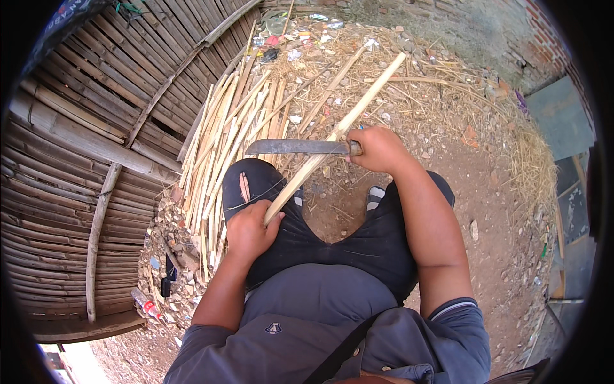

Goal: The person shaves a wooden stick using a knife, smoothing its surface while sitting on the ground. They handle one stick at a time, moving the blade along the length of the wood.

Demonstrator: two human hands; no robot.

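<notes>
My left hand [250, 228] is closed round the lower end of a long pale bamboo strip [366, 100], above my left thigh. The strip slants up and away to the right. In my right hand [377, 149] is the handle of a machete [293, 146], gripped in a fist. Its dark, broad blade points left, over my left knee, and crosses the strip near the handle. Whether the edge bites into the strip I cannot tell. Thin fibres hang near my left hand.
Left of my knee lies a pile of split bamboo strips [224, 137]. A bamboo slat wall [83, 211] rises on the left. Shavings and litter cover the ground ahead, up to a masonry wall [441, 25]. A plastic bottle [146, 303] lies at lower left; grey panels [559, 118] stand at right.
</notes>
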